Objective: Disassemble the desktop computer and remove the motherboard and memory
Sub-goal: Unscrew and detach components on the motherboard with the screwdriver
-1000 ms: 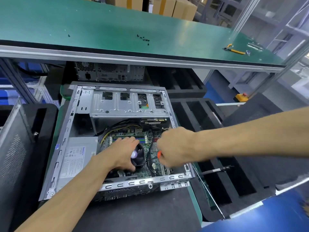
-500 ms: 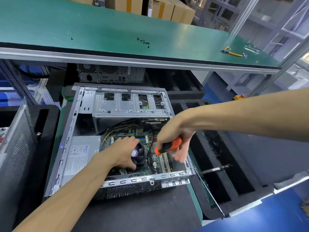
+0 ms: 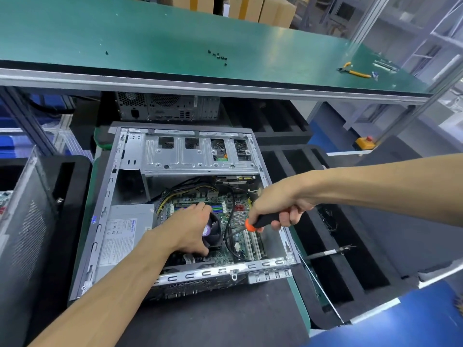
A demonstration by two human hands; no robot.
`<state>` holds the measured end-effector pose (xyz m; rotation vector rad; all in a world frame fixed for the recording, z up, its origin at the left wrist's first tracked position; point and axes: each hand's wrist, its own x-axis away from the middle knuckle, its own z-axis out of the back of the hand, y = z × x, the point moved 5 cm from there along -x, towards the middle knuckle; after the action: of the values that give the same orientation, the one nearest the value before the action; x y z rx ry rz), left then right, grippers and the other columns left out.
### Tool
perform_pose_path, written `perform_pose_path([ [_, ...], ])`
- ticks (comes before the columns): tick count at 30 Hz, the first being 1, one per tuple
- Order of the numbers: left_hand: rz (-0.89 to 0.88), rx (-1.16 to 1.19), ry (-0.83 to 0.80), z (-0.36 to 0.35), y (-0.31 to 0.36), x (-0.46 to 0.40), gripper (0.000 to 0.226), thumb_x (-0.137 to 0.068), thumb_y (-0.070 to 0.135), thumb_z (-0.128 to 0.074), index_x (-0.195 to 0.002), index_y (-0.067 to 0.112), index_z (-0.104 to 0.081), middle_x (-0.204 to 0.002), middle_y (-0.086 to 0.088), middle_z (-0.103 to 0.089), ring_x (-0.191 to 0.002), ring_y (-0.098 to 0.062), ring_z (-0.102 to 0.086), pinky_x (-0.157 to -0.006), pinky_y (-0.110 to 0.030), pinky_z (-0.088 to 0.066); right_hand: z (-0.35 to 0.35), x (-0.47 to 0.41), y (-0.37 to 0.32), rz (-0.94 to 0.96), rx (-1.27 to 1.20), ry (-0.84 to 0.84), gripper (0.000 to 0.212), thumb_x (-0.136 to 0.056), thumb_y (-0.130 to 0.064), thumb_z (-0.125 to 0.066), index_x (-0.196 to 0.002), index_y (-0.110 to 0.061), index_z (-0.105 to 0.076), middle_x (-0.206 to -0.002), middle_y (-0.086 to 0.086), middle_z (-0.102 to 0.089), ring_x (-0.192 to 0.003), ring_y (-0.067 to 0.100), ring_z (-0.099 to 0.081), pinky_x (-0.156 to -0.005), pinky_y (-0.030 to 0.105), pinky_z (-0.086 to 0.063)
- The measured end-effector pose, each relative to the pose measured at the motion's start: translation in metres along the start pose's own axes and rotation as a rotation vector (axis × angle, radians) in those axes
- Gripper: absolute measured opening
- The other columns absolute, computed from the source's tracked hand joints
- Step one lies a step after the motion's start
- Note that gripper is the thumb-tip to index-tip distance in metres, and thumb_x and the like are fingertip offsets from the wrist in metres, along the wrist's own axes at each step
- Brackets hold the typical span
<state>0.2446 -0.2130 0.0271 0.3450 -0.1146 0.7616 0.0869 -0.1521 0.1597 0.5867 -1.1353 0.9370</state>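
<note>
The open computer case (image 3: 105,221) lay on its side, so the motherboard (image 3: 240,242) faced upward inside it. The left hand (image 3: 190,230) gripped the cooler fan (image 3: 213,232), probably to steady it. To its right, the right hand (image 3: 275,209) clenched the screwdriver (image 3: 260,222), its shaft slanting down toward the board just below.

computer case (image 3: 105,216): bare sheet metal, dull silver, stamped and perforated
drive cage (image 3: 180,159): pressed metal, pale grey, slight sheen
power supply (image 3: 125,236): matt grey metal with a white paper label
motherboard (image 3: 240,244): green circuit board, glossy in spots
screwdriver (image 3: 265,221): black and orange plastic handle, smooth
bench top (image 3: 150,38), upper part of the frame: green mat, smooth, faint gloss
foam trays (image 3: 350,266), right: black foam, matt
boxes (image 3: 250,7), top: brown cardboard
</note>
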Motion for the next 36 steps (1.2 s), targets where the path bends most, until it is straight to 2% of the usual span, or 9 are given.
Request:
perform_pose_path([
  [4,0.001,0.022,-0.016,0.0003,0.0003,0.0013,0.091,-0.060,0.054,-0.081,-0.131,0.014,-0.039,-0.124,-0.001,-0.046,-0.111,-0.019,-0.047,-0.093,-0.035,-0.048,-0.0002,-0.0007,-0.0004,0.024,-0.002,0.014,0.020,-0.098,-0.031,-0.054,-0.086,-0.015,-0.052,-0.049,-0.004,-0.044,-0.030,0.004,-0.028,-0.030,0.013,-0.018],
  [12,0.010,0.062,-0.030,0.0003,-0.0012,0.0007,0.090,-0.061,0.053,-0.081,-0.130,0.016,-0.037,-0.120,0.002,-0.045,-0.106,-0.015,-0.044,-0.088,-0.034,-0.048,0.0001,-0.0024,0.0057,0.043,0.024,0.029,0.017,-0.095,-0.029,-0.056,-0.085,-0.016,-0.052,-0.049,-0.003,-0.044,-0.031,0.005,-0.026,-0.032,0.012,-0.017],
  [22,0.011,0.071,-0.030,-0.0043,-0.0056,-0.0009,0.090,-0.055,0.057,-0.077,-0.127,0.019,-0.037,-0.119,0.005,-0.045,-0.108,-0.015,-0.046,-0.087,-0.032,-0.047,-0.0021,-0.0038,0.0043,0.059,0.019,0.031,0.020,-0.098,-0.030,-0.054,-0.085,-0.015,-0.053,-0.051,-0.002,-0.044,-0.030,0.005,-0.026,-0.031,0.012,-0.017],
  [27,0.012,0.073,-0.034,-0.0049,-0.0068,-0.0007,0.083,-0.055,0.055,-0.076,-0.120,0.021,-0.038,-0.110,0.006,-0.042,-0.100,-0.015,-0.045,-0.078,-0.030,-0.043,0.0009,-0.0019,0.0050,0.068,0.018,0.052,0.019,-0.097,-0.030,-0.055,-0.088,-0.013,-0.056,-0.050,-0.002,-0.044,-0.031,0.005,-0.027,-0.032,0.013,-0.017],
  [36,0.003,0.079,-0.042,-0.0051,-0.0062,-0.0016,0.085,-0.057,0.056,-0.077,-0.123,0.020,-0.037,-0.111,0.007,-0.041,-0.104,-0.015,-0.045,-0.086,-0.032,-0.047,-0.0044,-0.0032,0.0039,0.063,0.044,0.046,0.015,-0.097,-0.029,-0.055,-0.092,-0.015,-0.055,-0.053,-0.001,-0.044,-0.032,0.006,-0.026,-0.033,0.012,-0.017],
])
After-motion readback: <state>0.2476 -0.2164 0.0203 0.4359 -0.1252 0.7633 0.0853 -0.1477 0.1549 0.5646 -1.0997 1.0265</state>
